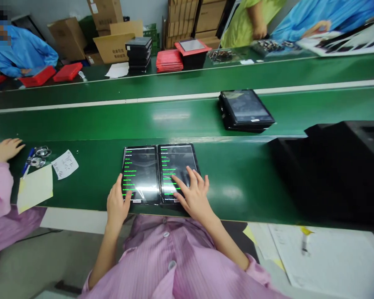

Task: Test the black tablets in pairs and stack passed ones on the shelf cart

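Note:
Two dark tablets lie side by side on the green bench in front of me, their screens lit with green lines of text. On the outer edge of the left tablet (140, 170) rests my left hand (117, 201), thumb over the lower corner and fingers along the side. My right hand (195, 193) is spread over the right tablet (174, 160), with fingertips at the screen. Whether each fingertip touches the glass is hard to tell. Neither hand lifts anything.
A stack of tablets (247, 108) stands on the green belt beyond. Large black boxes (336, 174) fill the right side. At left lie a paper note (65, 164), yellow-edged sheets (35, 187), a blue pen (28, 161) and a co-worker's hand (6, 149). People work across the belt.

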Action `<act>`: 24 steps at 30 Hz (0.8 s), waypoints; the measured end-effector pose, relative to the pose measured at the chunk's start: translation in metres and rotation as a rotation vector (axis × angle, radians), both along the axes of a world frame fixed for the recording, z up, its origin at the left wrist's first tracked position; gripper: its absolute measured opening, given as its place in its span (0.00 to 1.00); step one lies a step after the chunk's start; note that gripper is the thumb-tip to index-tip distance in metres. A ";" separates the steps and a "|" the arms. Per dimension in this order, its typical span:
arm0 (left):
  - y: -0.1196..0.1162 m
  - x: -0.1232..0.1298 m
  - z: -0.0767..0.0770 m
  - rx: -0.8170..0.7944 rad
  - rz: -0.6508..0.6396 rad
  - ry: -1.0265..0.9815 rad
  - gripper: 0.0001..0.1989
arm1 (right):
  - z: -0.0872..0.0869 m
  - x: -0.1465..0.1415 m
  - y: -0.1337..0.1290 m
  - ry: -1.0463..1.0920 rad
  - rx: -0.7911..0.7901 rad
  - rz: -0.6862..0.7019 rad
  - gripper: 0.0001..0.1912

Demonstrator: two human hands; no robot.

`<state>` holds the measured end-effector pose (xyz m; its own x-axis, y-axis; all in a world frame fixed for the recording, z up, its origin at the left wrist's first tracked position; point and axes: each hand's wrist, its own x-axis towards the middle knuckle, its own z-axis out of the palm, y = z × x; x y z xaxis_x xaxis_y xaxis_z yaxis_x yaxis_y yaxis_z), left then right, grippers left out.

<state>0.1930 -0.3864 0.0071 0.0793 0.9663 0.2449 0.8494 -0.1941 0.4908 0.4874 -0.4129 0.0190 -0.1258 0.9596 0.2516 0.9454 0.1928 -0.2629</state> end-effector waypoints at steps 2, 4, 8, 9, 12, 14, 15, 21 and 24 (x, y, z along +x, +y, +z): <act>0.002 -0.001 0.001 -0.011 -0.019 0.029 0.27 | -0.003 0.001 0.000 0.001 0.013 -0.030 0.21; 0.003 -0.004 -0.001 -0.013 -0.016 0.018 0.28 | -0.006 0.005 -0.002 0.044 0.056 -0.059 0.23; 0.003 -0.011 -0.006 0.002 0.023 -0.080 0.34 | -0.010 0.014 -0.004 0.182 0.164 -0.140 0.28; 0.003 -0.011 -0.006 -0.005 0.018 -0.087 0.34 | -0.010 0.016 -0.004 0.205 0.177 -0.153 0.28; 0.005 -0.010 -0.001 -0.040 -0.028 -0.088 0.33 | -0.011 0.022 -0.003 0.237 0.187 -0.180 0.29; 0.007 -0.009 0.004 -0.050 -0.073 -0.083 0.31 | -0.012 0.023 -0.002 0.235 0.175 -0.183 0.29; 0.008 -0.008 0.005 -0.050 -0.095 -0.075 0.31 | -0.012 0.023 -0.001 0.226 0.162 -0.179 0.29; 0.018 -0.005 0.006 -0.067 -0.091 0.013 0.33 | -0.008 0.016 0.008 0.053 0.017 -0.104 0.23; 0.022 -0.003 0.009 -0.071 -0.080 0.034 0.34 | -0.002 0.007 0.017 0.002 -0.021 -0.075 0.23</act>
